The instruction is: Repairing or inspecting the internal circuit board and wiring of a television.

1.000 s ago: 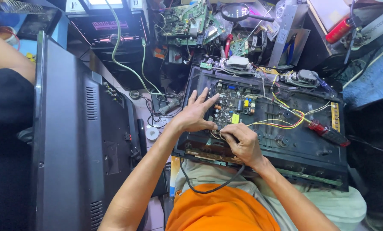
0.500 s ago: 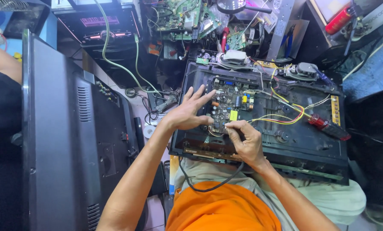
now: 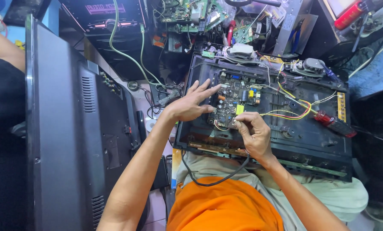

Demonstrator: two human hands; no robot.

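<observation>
Under both hands | circuit board (image 3: 234, 100) | left hand (image 3: 190, 107) fingers flat on it | right hand (image 3: 253, 132) pinching edge

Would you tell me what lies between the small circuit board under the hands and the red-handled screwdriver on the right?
In the head view, yellow and red wires run over the black back panel between the circuit board and the red-handled screwdriver.

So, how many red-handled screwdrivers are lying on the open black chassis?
1: the red-handled screwdriver lies at the right end of the black chassis, beyond the right hand. Others may be hidden in clutter.

The person's lap (image 3: 328, 194) carries the open black chassis (image 3: 311, 141), seemingly tilted.
</observation>
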